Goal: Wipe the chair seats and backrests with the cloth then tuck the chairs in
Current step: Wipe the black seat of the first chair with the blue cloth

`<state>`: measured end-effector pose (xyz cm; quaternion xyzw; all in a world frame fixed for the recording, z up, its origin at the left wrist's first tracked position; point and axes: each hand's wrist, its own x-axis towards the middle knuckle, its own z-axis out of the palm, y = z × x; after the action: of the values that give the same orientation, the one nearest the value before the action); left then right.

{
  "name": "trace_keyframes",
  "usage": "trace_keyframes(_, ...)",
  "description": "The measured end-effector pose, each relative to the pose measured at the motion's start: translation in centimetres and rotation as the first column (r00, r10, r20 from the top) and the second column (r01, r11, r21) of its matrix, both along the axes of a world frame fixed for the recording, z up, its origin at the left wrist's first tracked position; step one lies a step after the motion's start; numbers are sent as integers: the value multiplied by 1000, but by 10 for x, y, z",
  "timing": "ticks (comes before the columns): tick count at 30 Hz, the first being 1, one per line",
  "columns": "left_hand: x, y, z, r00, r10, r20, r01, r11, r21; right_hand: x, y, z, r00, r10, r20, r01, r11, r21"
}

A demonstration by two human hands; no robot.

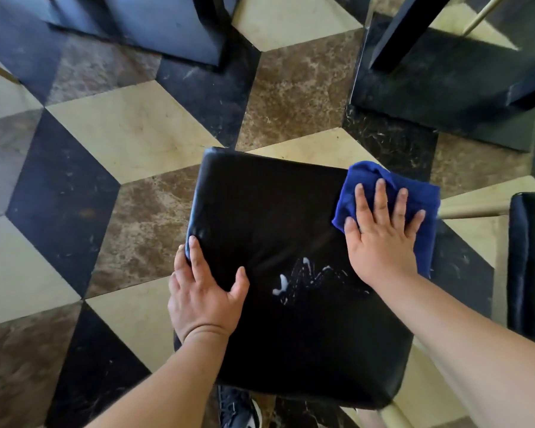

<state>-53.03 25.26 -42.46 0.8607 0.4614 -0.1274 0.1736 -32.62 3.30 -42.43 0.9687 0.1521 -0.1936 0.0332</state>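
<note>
Black padded leather chair seat (278, 211), white streaks mid-cushion | left hand (204, 291) open, gripping seat's left edge | right hand (380, 236) flat, fingers spread, pressing blue folded cloth (368, 177) on right corner

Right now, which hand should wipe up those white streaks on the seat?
Probably right: the right hand already presses the cloth flat beside the streaks. The left hand only steadies the seat edge.

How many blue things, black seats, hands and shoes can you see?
Blue things: 1, the cloth
Black seats: 2, the seat being wiped and another seat at the right edge
Hands: 2, the left hand and the right hand
Shoes: 1, a dark shoe
Total: 6
</note>
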Motion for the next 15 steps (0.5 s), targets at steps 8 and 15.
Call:
trace_keyframes(8,2,1,-2,1000,19,21,-19,1000,-2,-52,149,5,948,309,-82,-284,932,225)
trace_keyframes(15,1,3,-4,999,35,16,-35,999,-16,-84,205,3,818,558,-136,-489,801,345)
